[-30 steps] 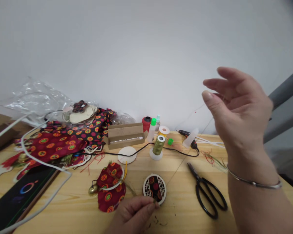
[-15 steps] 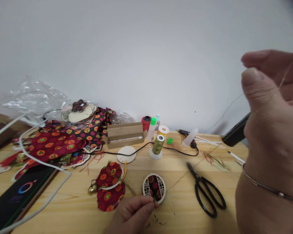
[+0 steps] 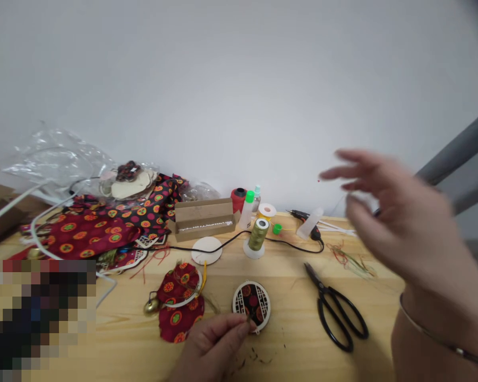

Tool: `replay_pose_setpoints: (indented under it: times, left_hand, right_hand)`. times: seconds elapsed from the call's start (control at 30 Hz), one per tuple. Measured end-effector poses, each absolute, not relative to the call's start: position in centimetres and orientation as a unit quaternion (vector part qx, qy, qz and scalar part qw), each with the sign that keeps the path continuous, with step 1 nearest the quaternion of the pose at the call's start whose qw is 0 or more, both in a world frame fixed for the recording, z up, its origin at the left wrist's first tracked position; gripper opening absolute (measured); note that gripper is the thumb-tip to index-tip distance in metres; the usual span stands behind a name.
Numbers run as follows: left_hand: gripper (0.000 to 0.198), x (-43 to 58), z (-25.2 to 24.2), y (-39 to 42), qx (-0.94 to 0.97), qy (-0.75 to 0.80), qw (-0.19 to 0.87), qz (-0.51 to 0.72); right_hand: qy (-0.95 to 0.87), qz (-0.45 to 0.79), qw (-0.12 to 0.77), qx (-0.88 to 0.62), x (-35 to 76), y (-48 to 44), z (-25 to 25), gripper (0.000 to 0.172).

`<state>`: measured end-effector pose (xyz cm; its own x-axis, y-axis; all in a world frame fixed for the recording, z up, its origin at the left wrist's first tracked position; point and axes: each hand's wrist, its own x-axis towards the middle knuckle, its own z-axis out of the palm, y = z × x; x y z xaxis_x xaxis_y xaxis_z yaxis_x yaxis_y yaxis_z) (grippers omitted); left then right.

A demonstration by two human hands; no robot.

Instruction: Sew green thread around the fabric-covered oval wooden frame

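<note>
My left hand [image 3: 217,345] is pinched at the lower edge of a round ornament [image 3: 253,305] with a white lattice rim and dark patterned cloth. Something small between its fingertips is too tiny to name. My right hand [image 3: 394,212] is raised at the right, blurred, fingers apart, with nothing seen in it. Black-handled scissors [image 3: 334,310] lie right of the ornament. To its left are a red patterned cloth piece [image 3: 181,318] and a gold bell [image 3: 151,305]. A green thread spool [image 3: 258,236] stands behind the ornament.
At the back are an open cardboard box [image 3: 205,223], a green-capped bottle [image 3: 247,209] and a glue gun [image 3: 308,223]. Patterned fabric [image 3: 95,228] is piled at the left. A white cable [image 3: 35,228] crosses there. Loose threads [image 3: 348,260] lie behind the scissors.
My right hand has moved left and down, and its fingers have spread. The thread stretched from the ornament towards it no longer shows. My left hand has barely moved.
</note>
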<state>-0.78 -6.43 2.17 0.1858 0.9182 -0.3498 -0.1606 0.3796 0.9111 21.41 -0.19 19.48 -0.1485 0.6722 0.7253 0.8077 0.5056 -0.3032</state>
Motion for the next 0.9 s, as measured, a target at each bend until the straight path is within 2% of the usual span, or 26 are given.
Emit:
replay_pose_setpoints:
  times: [0.17, 0.27, 0.3, 0.37, 0.43, 0.53, 0.6, 0.7, 0.77, 0.83, 0.9]
  left_hand:
    - [0.041, -0.9, 2.0, -6.3, 0.384, 0.509, 0.666, 0.387]
    - [0.040, -0.9, 1.8, -6.2, 0.387, 0.503, 0.668, 0.388]
    - [0.040, -0.9, 1.7, -6.2, 0.383, 0.502, 0.670, 0.389]
    - [0.038, -0.8, 1.7, -6.2, 0.374, 0.503, 0.672, 0.394]
    - [0.036, -0.6, 1.8, -6.3, 0.371, 0.505, 0.674, 0.391]
    - [0.031, -0.4, 2.2, -6.3, 0.379, 0.502, 0.678, 0.380]
    - [0.027, -0.2, 2.4, -6.2, 0.393, 0.499, 0.674, 0.376]
    - [0.025, -0.1, 2.6, -6.1, 0.401, 0.503, 0.670, 0.371]
    - [0.028, -0.1, 2.5, -6.1, 0.395, 0.507, 0.675, 0.363]
    - [0.030, -0.3, 2.2, -6.1, 0.388, 0.510, 0.677, 0.362]
    - [0.033, -0.4, 1.8, -6.1, 0.384, 0.516, 0.673, 0.365]
  right_hand:
    - [-0.855, 0.091, 0.093, -0.503, 21.4, -0.9, 13.4, 0.059]
    - [-0.838, 0.121, 0.014, -0.532, 21.1, -1.8, 10.6, 0.033]
    - [-0.822, 0.106, 0.009, -0.560, 21.0, -2.0, 10.0, 0.023]
    - [-0.788, 0.071, 0.034, -0.610, 20.6, -2.7, 9.1, 0.024]
    - [-0.775, 0.090, 0.115, -0.614, 19.9, -3.3, 8.3, 0.027]
    - [-0.775, 0.198, 0.277, -0.532, 18.4, -4.4, 7.0, 0.021]
    - [-0.770, 0.255, 0.333, -0.480, 17.4, -4.9, 6.2, 0.028]
    - [-0.775, 0.301, 0.336, -0.442, 16.5, -5.3, 5.4, 0.036]
    - [-0.780, 0.287, 0.333, -0.446, 16.7, -5.1, 5.1, 0.035]
    - [-0.777, 0.215, 0.332, -0.490, 17.6, -4.8, 4.7, 0.033]
    - [-0.763, 0.112, 0.293, -0.565, 19.3, -4.8, 4.3, 0.029]
